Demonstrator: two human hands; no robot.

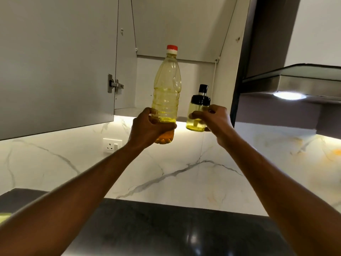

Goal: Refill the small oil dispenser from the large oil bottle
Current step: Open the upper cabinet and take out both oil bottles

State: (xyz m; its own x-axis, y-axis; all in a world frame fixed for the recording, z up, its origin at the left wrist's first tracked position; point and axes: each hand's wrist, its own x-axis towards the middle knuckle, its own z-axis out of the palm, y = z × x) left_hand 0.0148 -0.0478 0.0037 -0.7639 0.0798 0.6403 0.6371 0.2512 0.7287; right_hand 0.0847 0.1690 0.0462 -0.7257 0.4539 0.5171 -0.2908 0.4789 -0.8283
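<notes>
- Left hand point(147, 126) grips the tall clear plastic oil bottle point(167, 85) low on its ribbed body, before the open cabinet point(125, 74); likely heavy, slippery.
- Right hand point(215, 120) clasps the small glass oil dispenser point(197, 115), black-capped and probably fragile, just right of the bottle.

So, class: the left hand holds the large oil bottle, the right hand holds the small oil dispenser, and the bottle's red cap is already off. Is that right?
Not quite. In the head view the red cap is on the large oil bottle, not off. The rest stands: the left hand grips that bottle and the right hand grips the small oil dispenser.
</notes>
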